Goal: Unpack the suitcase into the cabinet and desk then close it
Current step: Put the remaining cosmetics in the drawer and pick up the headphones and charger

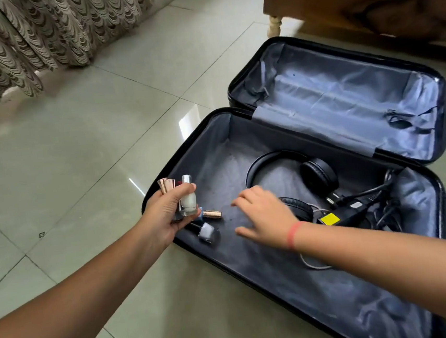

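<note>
Right hand [264,214] fingers [242,200] spread, hiding part of headphones [317,173] | left hand [163,215] clamps bottles [188,199] | suitcase [253,264] corner cut off

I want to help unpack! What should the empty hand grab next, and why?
Probably the gold tube: the right hand hovers open just beside it, the left hand holds similar bottles, and the tube lies loose in the suitcase.
</note>
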